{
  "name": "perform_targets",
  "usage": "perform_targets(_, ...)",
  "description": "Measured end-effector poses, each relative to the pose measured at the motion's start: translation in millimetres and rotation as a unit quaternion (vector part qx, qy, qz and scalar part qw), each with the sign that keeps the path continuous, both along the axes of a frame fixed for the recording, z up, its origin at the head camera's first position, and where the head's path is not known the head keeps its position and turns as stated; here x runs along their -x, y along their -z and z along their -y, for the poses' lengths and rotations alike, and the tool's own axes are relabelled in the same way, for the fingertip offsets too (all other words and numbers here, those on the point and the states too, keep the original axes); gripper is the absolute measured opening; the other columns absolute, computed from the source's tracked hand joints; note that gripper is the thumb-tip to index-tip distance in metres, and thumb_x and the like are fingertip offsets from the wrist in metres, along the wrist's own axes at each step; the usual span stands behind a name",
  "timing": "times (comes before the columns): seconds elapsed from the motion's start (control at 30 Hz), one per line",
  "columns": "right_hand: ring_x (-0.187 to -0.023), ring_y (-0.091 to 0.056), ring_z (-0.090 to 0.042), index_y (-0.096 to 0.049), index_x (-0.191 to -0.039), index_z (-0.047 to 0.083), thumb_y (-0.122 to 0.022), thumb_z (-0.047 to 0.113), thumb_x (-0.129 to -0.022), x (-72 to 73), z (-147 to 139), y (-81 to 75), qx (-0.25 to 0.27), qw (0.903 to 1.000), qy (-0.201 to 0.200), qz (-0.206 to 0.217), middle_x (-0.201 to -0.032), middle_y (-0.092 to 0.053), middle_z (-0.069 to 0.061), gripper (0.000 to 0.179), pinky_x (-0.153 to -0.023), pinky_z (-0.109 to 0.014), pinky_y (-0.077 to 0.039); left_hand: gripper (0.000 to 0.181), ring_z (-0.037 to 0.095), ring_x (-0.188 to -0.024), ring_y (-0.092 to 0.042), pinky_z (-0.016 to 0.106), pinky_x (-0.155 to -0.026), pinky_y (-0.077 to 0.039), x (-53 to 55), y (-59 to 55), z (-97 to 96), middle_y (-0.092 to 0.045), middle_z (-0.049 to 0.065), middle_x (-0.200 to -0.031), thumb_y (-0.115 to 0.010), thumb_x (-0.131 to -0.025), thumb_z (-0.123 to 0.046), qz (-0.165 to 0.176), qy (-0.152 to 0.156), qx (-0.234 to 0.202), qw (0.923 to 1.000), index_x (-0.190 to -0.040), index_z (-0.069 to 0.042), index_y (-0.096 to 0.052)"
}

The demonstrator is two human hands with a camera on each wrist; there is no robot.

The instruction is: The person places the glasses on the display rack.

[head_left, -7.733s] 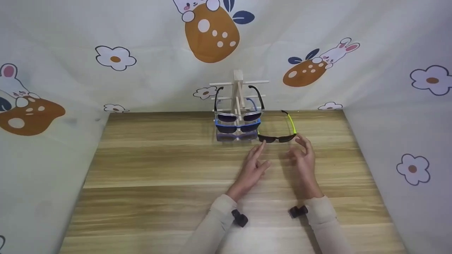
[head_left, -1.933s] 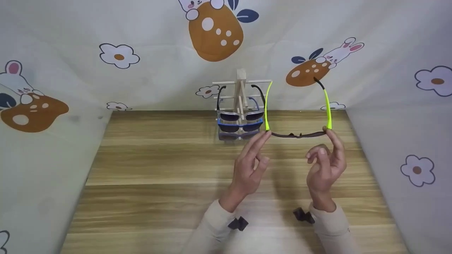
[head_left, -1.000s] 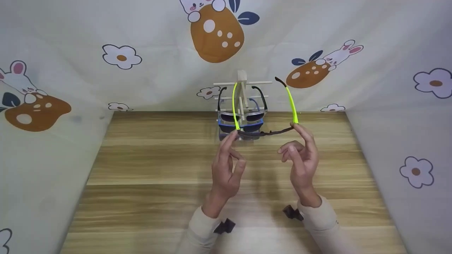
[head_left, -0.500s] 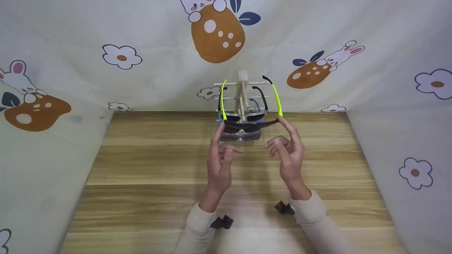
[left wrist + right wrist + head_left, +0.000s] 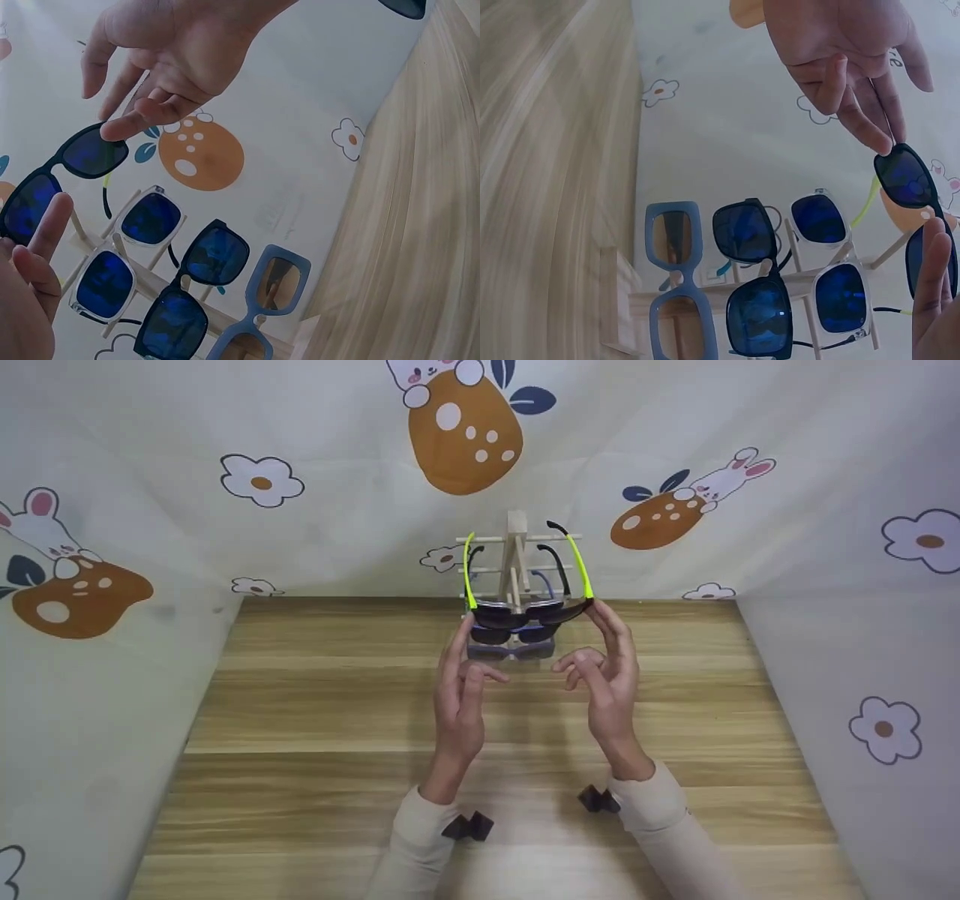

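Note:
Both hands hold black-fronted sunglasses (image 5: 501, 619) with yellow-green temples at the front of a wooden display rack (image 5: 516, 521). The left hand (image 5: 459, 705) grips one front corner with its fingertips. At the other corner are the fingertips of the right hand (image 5: 616, 690), its thumb off the frame. The temples point back past either side of the rack's top peg; whether the bridge touches the rack I cannot tell. Below on the rack hang clear-framed sunglasses (image 5: 105, 285), a dark pair with a blue top edge (image 5: 759, 319) and a blue-grey pair (image 5: 673, 236).
A wood-grain tabletop (image 5: 315, 712) lies under the hands, and the rack stands near its back edge. Printed cloth (image 5: 337, 540) walls the back and both sides. A small black device (image 5: 469, 826) sits at each wrist.
Earlier the yellow-green sunglasses were low beside the rack's right side. Both hands lifted them, carried them left in front of the rack, then moved them back towards its top. The other pairs stayed put.

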State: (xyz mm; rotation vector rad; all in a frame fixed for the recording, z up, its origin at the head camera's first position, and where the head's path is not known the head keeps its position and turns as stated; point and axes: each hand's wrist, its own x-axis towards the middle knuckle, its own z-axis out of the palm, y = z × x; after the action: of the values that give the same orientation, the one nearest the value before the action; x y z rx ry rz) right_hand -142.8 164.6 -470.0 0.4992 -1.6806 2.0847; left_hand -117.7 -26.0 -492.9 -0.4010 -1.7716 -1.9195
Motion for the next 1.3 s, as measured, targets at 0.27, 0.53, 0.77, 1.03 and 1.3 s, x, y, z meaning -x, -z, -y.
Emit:
perform_targets(0.27,-0.070,-0.074,-0.019,-0.046,-0.159,-0.009,-0.054,-0.004,-0.101,3.6,0,0.3,0.027,0.9996,-0.002,0.003,-0.157,-0.058,-0.016,0.059,-0.054,-0.021,-0.052,0.059,0.021,-0.082,-0.063,0.035,-0.075,-0.062,10.4,-8.3,-1.1,-0.045,0.016,-0.158,-0.041,-0.112,-0.016,0.005,-0.005,-0.001,1.0000,-0.170,-0.004,-0.041)
perform_targets(0.53,-0.071,-0.074,-0.019,-0.046,-0.161,-0.008,-0.056,-0.001,-0.102,6.8,3,-5.6,0.041,0.9989,-0.019,0.014,-0.158,-0.055,-0.017,0.060,-0.053,-0.022,-0.053,0.074,0.015,-0.079,-0.056,0.026,-0.068,-0.054,19.5,-10.8,2.5,-0.042,0.018,-0.160,-0.043,-0.118,-0.052,0.012,0.014,-0.018,0.9997,-0.171,-0.001,-0.034)
perform_targets(0.77,-0.073,-0.076,-0.020,-0.041,-0.165,-0.010,-0.054,0.000,-0.103,11.8,4,-6.2,0.037,0.9989,-0.027,0.011,-0.164,-0.051,-0.019,0.064,-0.054,-0.022,-0.055,0.065,0.019,-0.084,-0.061,0.024,-0.063,-0.050,22.9,-15.0,5.6,-0.041,0.016,-0.167,-0.041,-0.117,-0.031,0.021,0.026,-0.024,0.9992,-0.174,-0.004,-0.028)
perform_targets(1.03,-0.074,-0.079,-0.022,-0.031,-0.167,-0.013,-0.051,0.001,-0.102,18.8,4,-7.1,0.048,0.9980,-0.041,0.001,-0.171,-0.043,-0.026,0.070,-0.056,-0.022,-0.057,0.069,0.019,-0.088,-0.064,0.023,-0.060,-0.047,24.0,-15.2,6.1,-0.037,0.010,-0.175,-0.043,-0.116,-0.035,0.044,0.046,-0.030,0.9975,-0.176,-0.008,-0.023)
perform_targets(1.3,-0.076,-0.080,-0.020,-0.025,-0.170,-0.012,-0.050,0.004,-0.101,25.3,6,-7.4,0.051,0.9970,-0.058,0.003,-0.175,-0.033,-0.030,0.075,-0.058,-0.024,-0.060,0.086,0.020,-0.087,-0.063,0.027,-0.065,-0.051,26.7,-14.3,5.6,-0.035,0.006,-0.178,-0.046,-0.114,-0.063,0.052,0.046,-0.029,0.9972,-0.177,-0.009,-0.021)
